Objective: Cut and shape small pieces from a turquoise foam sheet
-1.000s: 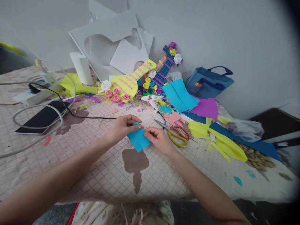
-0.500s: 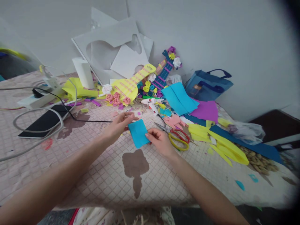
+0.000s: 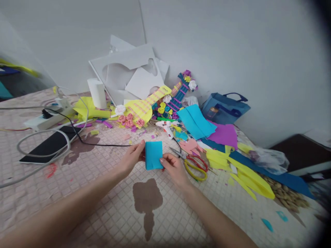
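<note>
Between my two hands a small rectangle of blue paper (image 3: 154, 155) is held upright over the table; it looks folded or layered. My left hand (image 3: 134, 155) grips its left edge, thumb at the front and the other fingers hidden behind. At the lower right corner, my right hand (image 3: 172, 168) pinches it between thumb and fingers. Scissors (image 3: 196, 167) with red and yellow handles lie just right of my right hand. Beyond the paper rests a white glue gun (image 3: 166, 128) with a dark cord.
A yellow paper guitar (image 3: 141, 110) with pink flowers and a blue one (image 3: 178, 98) lean at the back. Blue sheets (image 3: 198, 122), purple paper (image 3: 224, 135) and yellow strips (image 3: 248, 179) lie right. A power strip (image 3: 49, 117), cables and a black tablet-like slab (image 3: 51, 144) occupy the left.
The blue paper has turned from tilted to upright, and my left hand has closed on its left edge. The whole view has shifted, so the table sits lower in the picture.
</note>
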`<state>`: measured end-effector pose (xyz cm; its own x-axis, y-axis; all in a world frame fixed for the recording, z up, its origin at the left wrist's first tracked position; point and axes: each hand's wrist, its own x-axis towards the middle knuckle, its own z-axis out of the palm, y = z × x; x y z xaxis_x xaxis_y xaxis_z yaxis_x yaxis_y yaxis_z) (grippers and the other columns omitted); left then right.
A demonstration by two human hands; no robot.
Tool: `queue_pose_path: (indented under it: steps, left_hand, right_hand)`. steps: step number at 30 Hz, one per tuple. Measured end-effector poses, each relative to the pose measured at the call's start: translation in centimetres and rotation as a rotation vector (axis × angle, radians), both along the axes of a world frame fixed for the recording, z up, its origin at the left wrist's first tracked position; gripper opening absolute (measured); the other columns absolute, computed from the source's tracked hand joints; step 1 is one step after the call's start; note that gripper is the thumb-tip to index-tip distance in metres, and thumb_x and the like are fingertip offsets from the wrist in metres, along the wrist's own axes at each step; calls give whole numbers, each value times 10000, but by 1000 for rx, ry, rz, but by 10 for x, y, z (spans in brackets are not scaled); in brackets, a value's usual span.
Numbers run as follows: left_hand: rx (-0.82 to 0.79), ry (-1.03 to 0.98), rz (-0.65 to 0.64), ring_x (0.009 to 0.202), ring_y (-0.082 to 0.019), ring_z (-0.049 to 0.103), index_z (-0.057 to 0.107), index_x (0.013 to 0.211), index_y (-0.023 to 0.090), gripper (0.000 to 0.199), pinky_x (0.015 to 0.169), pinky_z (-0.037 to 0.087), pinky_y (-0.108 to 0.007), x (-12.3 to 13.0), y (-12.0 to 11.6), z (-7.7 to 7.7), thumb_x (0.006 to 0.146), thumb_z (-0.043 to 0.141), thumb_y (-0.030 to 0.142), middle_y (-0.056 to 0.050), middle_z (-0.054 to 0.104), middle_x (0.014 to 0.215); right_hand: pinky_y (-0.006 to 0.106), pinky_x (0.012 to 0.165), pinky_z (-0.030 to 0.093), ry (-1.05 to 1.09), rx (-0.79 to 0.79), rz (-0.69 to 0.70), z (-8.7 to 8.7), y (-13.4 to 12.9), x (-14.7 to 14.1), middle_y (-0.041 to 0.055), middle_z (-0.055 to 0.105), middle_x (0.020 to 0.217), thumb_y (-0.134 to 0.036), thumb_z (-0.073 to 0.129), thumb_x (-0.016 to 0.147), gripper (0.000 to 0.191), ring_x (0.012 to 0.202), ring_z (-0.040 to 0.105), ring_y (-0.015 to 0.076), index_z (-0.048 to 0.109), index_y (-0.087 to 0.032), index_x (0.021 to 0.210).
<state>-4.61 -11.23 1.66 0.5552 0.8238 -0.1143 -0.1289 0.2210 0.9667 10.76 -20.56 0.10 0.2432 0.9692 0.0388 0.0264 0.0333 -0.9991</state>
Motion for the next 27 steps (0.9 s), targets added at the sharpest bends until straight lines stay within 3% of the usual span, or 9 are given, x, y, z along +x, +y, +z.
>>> queue_pose_path:
  steps: [2,5,10,13,16,20,27]
  left_hand:
    - [-69,-16,-65,708,-189,619,613,834,137,493,643,496,-306,0,-3,0,760,570,622,-51,649,755]
    - [-63,32,-106,765,-203,630,618,940,138,463,671,498,-306,1,-8,-4,663,741,488,-69,677,859]
    - [-46,61,18,729,-174,625,604,972,152,545,646,482,-278,-1,-4,-1,521,852,330,-28,670,814]
    - [-46,92,-20,689,-166,632,613,949,161,561,615,465,-263,-4,3,8,461,870,266,-19,684,769]
    - [-12,129,-89,659,-165,633,632,832,151,437,603,451,-256,-6,6,14,474,858,259,-22,683,683]
    - [50,132,-138,679,-160,634,645,788,153,359,627,453,-257,-6,5,10,513,842,270,-33,695,710]
    - [42,100,-86,642,-140,613,642,775,160,352,603,449,-245,-6,12,2,516,847,282,-11,671,683]
  right_hand:
    - [247,540,391,-12,4,-9,1,1,-1,-38,490,596,-456,644,754,294,548,465,108,539,-189,690]
    - [242,530,362,-75,5,20,3,0,-3,-42,456,588,-465,634,758,309,551,432,105,525,-188,675]
    - [241,549,339,-155,-5,98,1,-4,-6,-34,457,632,-417,611,782,260,580,409,105,527,-184,703]
    - [243,558,342,-188,-19,163,0,-5,-8,-33,449,637,-418,610,780,259,592,414,110,518,-188,704]
    - [238,549,326,-201,-13,207,0,-6,-10,-36,427,637,-438,594,799,276,591,397,107,511,-190,711]
    - [236,522,292,-191,-8,205,0,-5,-14,-44,392,623,-488,563,823,326,568,353,100,502,-190,707]
    - [235,512,303,-146,-55,195,-2,-2,-13,-43,399,614,-505,596,788,343,556,369,98,504,-188,696]
